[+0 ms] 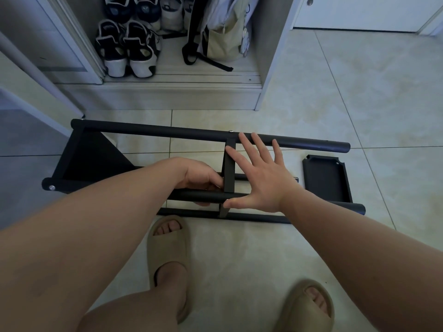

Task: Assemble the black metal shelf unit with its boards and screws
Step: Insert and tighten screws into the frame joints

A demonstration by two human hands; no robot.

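Note:
The black metal shelf frame (pixel 155 131) lies on its side on the tiled floor, its round tubes running left to right. A black board (pixel 91 156) is fixed at its left end, and a thin black middle board (pixel 229 164) stands edge-on between the tubes. My left hand (pixel 200 178) curls round the near tube just left of that middle board. My right hand (pixel 261 173) is spread flat against the middle board's right side, fingertips reaching the far tube, thumb on the near tube. A loose black board (pixel 327 180) lies on the floor at the frame's right end.
An open white cupboard (pixel 182 92) with several shoes (pixel 129 49) and a beige bag (pixel 220 34) stands just behind the frame. My feet in beige slippers (pixel 167 245) stand on the tiled floor (pixel 359 92) close in front of the frame.

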